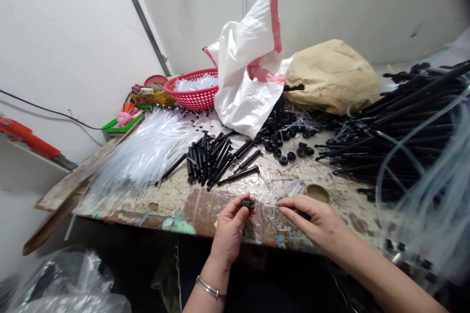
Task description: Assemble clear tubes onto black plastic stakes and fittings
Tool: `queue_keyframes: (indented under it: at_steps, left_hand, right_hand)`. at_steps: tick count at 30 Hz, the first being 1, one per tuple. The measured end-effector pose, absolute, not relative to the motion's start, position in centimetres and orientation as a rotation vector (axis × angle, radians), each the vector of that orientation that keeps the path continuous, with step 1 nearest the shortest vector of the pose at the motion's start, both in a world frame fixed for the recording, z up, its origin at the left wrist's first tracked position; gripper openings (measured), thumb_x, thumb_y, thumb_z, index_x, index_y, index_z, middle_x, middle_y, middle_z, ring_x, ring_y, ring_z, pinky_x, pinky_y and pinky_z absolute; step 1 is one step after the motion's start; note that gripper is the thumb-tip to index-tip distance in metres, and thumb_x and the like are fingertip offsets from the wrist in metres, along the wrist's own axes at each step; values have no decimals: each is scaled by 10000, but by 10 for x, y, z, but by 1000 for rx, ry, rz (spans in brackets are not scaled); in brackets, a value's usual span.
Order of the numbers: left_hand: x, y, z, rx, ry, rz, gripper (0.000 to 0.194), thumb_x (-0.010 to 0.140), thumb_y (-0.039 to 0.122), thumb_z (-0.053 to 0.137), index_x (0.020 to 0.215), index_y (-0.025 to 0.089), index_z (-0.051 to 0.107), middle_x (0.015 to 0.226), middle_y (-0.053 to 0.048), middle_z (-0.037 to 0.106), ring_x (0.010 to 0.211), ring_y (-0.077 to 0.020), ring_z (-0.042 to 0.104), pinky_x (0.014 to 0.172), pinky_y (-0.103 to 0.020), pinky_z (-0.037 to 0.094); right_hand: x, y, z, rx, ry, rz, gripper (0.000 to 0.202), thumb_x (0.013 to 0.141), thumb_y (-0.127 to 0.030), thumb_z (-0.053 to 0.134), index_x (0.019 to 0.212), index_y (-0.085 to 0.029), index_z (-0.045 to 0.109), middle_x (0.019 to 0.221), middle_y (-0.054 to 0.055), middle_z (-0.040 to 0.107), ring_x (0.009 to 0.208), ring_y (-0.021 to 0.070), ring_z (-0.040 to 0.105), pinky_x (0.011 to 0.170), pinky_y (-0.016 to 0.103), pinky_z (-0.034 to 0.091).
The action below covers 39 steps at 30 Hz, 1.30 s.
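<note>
Near the front edge of the worn table (165, 200), my left hand (234, 220) pinches a small black round part (248, 204) between thumb and fingers. To its right, my right hand (306, 215) is closed on the end of a thin clear piece (270, 206), which points toward the black part. Whether the two pieces touch is too small to tell. Black tubes (216, 159) lie in a pile beyond my left hand. Black round caps (290, 155) are scattered behind my right hand. A small round dish (317, 193) sits just beyond my right wrist.
White translucent strips (143, 151) spread over the left side. A red basket (193, 100), a white sack (246, 78) and a tan sack (332, 76) stand at the back. Long black rods (400, 132) and clear tubing (440, 190) fill the right side.
</note>
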State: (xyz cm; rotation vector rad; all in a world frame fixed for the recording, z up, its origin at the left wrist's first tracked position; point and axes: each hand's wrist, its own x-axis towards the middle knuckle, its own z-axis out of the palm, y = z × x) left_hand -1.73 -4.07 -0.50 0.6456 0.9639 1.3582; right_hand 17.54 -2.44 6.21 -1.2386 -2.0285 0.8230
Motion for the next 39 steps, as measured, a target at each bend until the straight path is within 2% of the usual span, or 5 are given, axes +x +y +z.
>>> queue_keyframes:
  at_steps: [9, 16, 31, 39]
  left_hand:
    - [-20, -43, -5, 614, 926, 1336, 346, 640, 279, 754, 969, 191, 696, 960, -80, 700, 771, -170, 644, 775, -307, 478]
    - [-21, -42, -7, 617, 916, 1311, 348, 645, 264, 754, 980, 191, 695, 961, -79, 701, 756, -159, 645, 719, -266, 464]
    - [-21, -43, -6, 611, 914, 1305, 332, 615, 246, 773, 936, 186, 716, 872, -56, 714, 741, -139, 623, 723, -244, 461]
    - [-22, -42, -8, 635, 899, 1274, 324, 625, 217, 767, 944, 195, 714, 890, -50, 718, 738, -131, 634, 715, -225, 459]
  right_hand:
    - [162, -19, 53, -1227, -2095, 783, 228, 849, -277, 463, 917, -196, 665, 803, 48, 661, 728, 155, 619, 667, 276, 494]
    - [160, -20, 57, -1205, -2111, 788, 217, 851, -258, 460, 917, -202, 659, 816, 41, 664, 738, 146, 618, 668, 266, 491]
    - [160, -22, 58, -1305, -2285, 674, 265, 871, -285, 429, 970, -229, 669, 754, 26, 598, 666, 133, 582, 602, 246, 442]
    - [157, -24, 56, -1316, -2367, 679, 272, 892, -273, 386, 966, -225, 643, 779, 31, 586, 695, 142, 575, 637, 258, 436]
